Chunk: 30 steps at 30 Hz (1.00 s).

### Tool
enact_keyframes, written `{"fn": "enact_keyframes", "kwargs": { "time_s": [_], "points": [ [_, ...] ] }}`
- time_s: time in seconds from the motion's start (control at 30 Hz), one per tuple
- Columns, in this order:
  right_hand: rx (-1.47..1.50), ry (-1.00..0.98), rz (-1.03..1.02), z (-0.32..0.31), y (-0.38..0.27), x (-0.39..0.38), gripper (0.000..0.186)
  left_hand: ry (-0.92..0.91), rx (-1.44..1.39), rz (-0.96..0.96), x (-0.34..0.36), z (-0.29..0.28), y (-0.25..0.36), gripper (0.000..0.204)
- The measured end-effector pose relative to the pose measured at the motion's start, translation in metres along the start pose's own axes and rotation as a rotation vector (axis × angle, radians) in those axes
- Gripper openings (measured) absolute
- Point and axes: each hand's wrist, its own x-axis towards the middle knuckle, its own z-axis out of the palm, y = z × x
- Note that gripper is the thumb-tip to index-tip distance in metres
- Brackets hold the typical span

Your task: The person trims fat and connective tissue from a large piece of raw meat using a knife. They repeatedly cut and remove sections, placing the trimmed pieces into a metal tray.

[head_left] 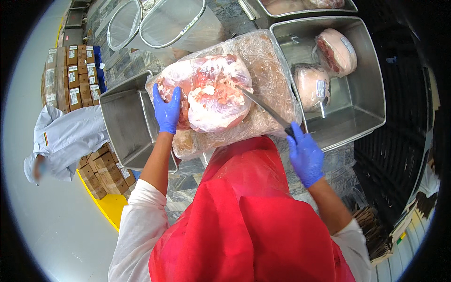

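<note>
A large piece of raw meat, pink with white fat, lies on a surface wrapped in clear plastic. My left hand, in a blue glove, rests on the meat's left end with thumb and fingers spread apart. In my gloved right hand is a knife, its dark handle inside my closed fingers. The long blade points up and left, and its tip reaches the right edge of the meat. Whether the tip touches or enters the meat, I cannot tell.
To the right, a metal tub holds two wrapped meat pieces. Another metal tub stands left. Clear bags on hoops are beyond the work surface. Stacked cartons and a person in a pale coat are farther left.
</note>
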Motion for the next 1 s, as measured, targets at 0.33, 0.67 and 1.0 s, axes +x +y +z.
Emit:
{"fn": "enact_keyframes", "kwargs": {
  "time_s": [0.33,0.67,1.0],
  "points": [
    [0.732,0.328,0.053,0.158,0.004,0.004,0.058,0.022,-0.055,0.009,-0.004,-0.002,-0.004,0.095],
    [0.313,0.376,-0.219,0.083,0.018,0.082,0.033,-0.020,0.002,0.028,0.004,-0.006,0.005,0.093],
    [0.388,0.222,-0.273,0.074,-0.077,0.156,0.011,-0.034,0.018,0.012,0.010,-0.003,0.009,0.094]
  ]
}}
